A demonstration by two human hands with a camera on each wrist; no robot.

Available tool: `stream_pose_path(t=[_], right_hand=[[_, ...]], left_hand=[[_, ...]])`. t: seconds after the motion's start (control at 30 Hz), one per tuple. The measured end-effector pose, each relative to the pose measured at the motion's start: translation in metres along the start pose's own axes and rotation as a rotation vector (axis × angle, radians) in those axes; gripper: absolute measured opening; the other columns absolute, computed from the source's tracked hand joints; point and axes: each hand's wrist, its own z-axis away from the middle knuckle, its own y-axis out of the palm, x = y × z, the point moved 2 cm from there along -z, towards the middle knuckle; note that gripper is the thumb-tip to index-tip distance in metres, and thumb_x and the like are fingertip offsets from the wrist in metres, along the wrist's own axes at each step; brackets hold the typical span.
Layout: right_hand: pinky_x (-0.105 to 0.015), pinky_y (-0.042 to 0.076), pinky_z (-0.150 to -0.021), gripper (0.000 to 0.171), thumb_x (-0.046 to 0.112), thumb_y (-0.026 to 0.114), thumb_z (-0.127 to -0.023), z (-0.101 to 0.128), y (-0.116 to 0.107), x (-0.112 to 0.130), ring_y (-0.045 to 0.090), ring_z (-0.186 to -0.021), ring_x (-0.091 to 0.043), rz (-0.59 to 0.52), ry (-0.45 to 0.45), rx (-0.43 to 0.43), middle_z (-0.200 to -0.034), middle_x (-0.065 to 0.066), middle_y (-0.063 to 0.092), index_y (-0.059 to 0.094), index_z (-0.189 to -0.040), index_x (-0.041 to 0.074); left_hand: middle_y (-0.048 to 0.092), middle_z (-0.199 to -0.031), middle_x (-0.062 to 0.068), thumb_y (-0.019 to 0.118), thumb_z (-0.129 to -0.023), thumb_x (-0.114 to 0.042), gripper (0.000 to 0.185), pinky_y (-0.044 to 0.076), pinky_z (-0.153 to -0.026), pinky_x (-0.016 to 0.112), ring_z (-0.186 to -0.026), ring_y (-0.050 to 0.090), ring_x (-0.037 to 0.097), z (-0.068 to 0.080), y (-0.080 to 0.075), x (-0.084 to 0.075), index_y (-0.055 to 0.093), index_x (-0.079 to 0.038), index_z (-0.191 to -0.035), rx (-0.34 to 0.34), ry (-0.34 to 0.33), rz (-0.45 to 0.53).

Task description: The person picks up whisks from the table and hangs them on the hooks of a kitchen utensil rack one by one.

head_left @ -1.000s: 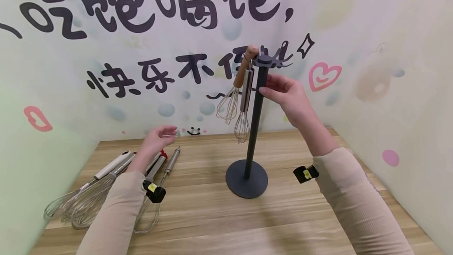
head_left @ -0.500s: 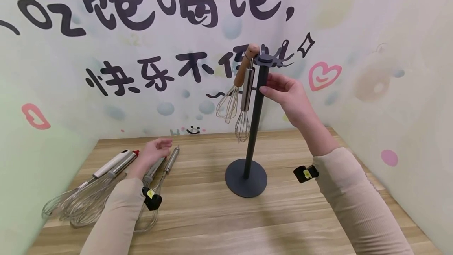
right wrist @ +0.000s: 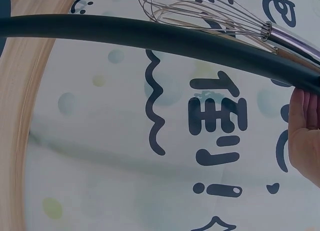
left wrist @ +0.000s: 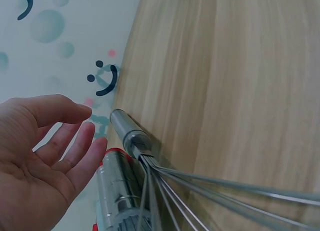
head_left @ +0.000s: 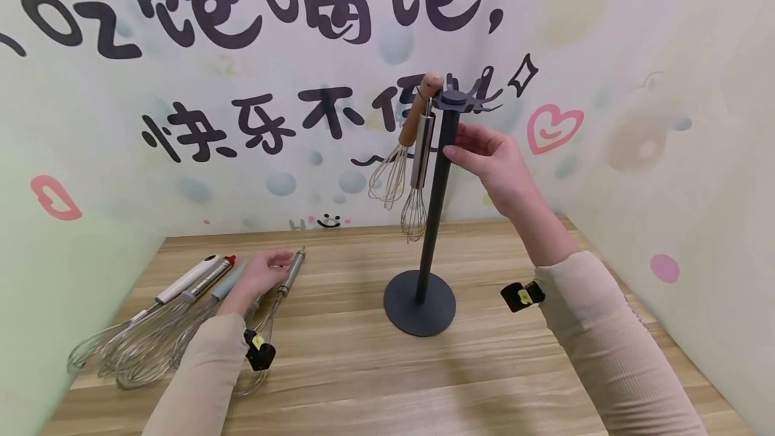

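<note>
My right hand [head_left: 499, 170] holds the dark pole of a round-based stand [head_left: 433, 214] just below its hooked top, thumb in front and fingers behind. On the hooks hang a wooden-handled whisk [head_left: 410, 126] and a small metal whisk [head_left: 422, 157]. Over the handles of several whisks lying at the left, my left hand [head_left: 259, 274] hovers with loosely bent fingers and nothing in its grasp. Nearest its fingertips in the left wrist view are a slim steel whisk handle [left wrist: 125, 126] and a thicker red-ended one [left wrist: 117, 183].
A white-handled whisk [head_left: 186, 279], a red-tipped steel one [head_left: 206, 281] and a light-blue-handled one [head_left: 227, 281] lie left of my left hand on the wooden table [head_left: 363, 375]. The printed wall [head_left: 272, 184] stands along the table's back edge.
My left hand has come down and slightly left toward the whisk handles, uncovering the light-blue one. My right hand keeps its hold on the pole.
</note>
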Motion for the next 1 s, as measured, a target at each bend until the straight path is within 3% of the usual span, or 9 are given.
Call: stream_pose_path(t=[0.13, 0.4, 1.0], right_hand=[[-0.011, 0.048, -0.086, 0.044, 0.01, 0.063, -0.091, 0.0, 0.001, 0.0, 0.055, -0.102, -0.011, -0.002, 0.006, 0.0, -0.101, 0.008, 0.061, 0.052, -0.132, 0.0], [-0.011, 0.048, -0.087, 0.044, 0.01, 0.063, -0.091, 0.0, 0.0, -0.001, 0.055, -0.102, -0.011, -0.01, 0.006, 0.0, -0.101, 0.009, 0.062, 0.053, -0.133, 0.001], [-0.011, 0.049, -0.087, 0.044, 0.01, 0.063, -0.091, 0.0, 0.0, 0.0, 0.056, -0.102, -0.01, -0.007, 0.002, -0.001, -0.1, 0.009, 0.063, 0.053, -0.133, 0.0]], left_hand=[[0.05, -0.134, 0.03, 0.054, -0.087, 0.001, 0.051, 0.047, -0.097, 0.049, -0.123, 0.049, 0.043, 0.001, 0.003, 0.006, 0.044, 0.007, -0.136, -0.003, -0.037, -0.02], [0.05, -0.132, 0.033, 0.055, -0.084, 0.007, 0.05, 0.048, -0.098, 0.049, -0.12, 0.051, 0.045, 0.003, 0.009, 0.013, 0.045, 0.011, -0.133, -0.025, -0.03, 0.022], [0.047, -0.134, 0.034, 0.058, -0.081, 0.011, 0.055, 0.044, -0.104, 0.05, -0.123, 0.049, 0.045, -0.002, 0.019, 0.02, 0.044, 0.011, -0.134, -0.081, -0.056, 0.003]])
